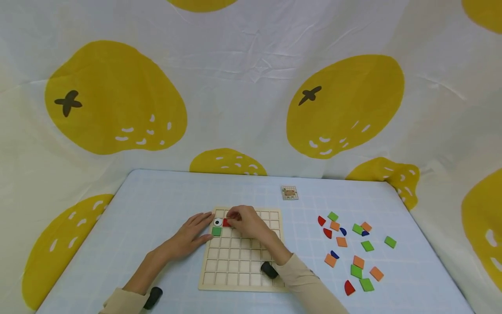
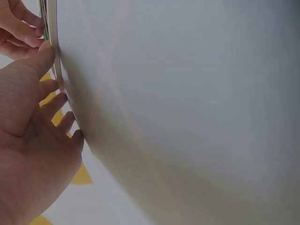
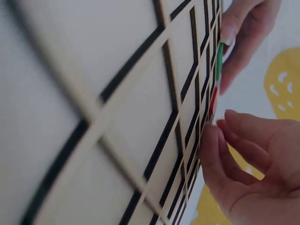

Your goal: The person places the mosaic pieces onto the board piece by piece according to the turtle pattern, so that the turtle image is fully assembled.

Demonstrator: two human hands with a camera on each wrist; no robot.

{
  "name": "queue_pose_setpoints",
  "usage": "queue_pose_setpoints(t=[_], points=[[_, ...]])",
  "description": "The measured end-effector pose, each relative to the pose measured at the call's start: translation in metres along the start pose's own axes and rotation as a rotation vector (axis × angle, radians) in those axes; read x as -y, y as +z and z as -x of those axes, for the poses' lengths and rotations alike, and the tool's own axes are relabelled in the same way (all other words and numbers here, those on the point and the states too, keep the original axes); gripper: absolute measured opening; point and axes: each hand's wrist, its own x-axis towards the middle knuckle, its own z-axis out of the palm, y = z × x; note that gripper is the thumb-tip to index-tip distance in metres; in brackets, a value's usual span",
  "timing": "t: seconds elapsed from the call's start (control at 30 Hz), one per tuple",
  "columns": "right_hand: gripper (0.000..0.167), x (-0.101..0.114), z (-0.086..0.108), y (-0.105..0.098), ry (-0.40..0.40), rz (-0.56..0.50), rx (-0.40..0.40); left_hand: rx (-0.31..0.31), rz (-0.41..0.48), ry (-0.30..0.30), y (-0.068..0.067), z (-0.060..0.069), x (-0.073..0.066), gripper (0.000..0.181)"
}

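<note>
In the head view a wooden grid board [image 1: 234, 265] lies on the table. Its upper left cells hold a white tile with a black dot [image 1: 217, 222], a green tile [image 1: 216, 231] below it, and a red piece [image 1: 225, 223] beside it. My right hand [image 1: 248, 222] pinches at the right side of the red piece with bent fingers; its fingertips partly cover it. My left hand [image 1: 189, 237] rests along the board's left edge with fingers extended, the thumb by the green tile. In the right wrist view, thumb and fingertips [image 3: 212, 133] meet low over the grid.
Loose orange, green, red and blue pieces are scattered right of the board, among them an orange square [image 1: 342, 242] and a green square [image 1: 367, 285]. A small patterned card [image 1: 289, 192] lies behind the board. A fabric backdrop with yellow fruit [image 1: 117, 100] hangs behind the table.
</note>
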Motion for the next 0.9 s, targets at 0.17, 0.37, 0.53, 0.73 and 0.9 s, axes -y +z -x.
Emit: queue_pose_setpoints(t=[0.17,0.37,0.53,0.73,0.9], points=[[0.013,-0.004,0.01,-0.01,-0.015,0.008,-0.027,0.006,0.016,-0.024,0.0,0.001,-0.001,0.065],[0.013,-0.01,0.023,-0.024,-0.025,0.018,-0.059,0.009,0.026,-0.029,-0.002,0.002,-0.004,0.065],[0.013,-0.016,0.033,-0.035,0.0,0.039,-0.095,0.01,0.015,-0.022,-0.001,0.001,-0.003,0.065],[0.012,-0.023,0.047,-0.048,0.022,0.048,-0.155,0.011,0.019,-0.026,-0.002,0.0,-0.003,0.064],[0.01,-0.032,0.058,-0.059,0.066,0.068,-0.214,0.006,0.013,-0.017,-0.001,0.0,-0.002,0.064]])
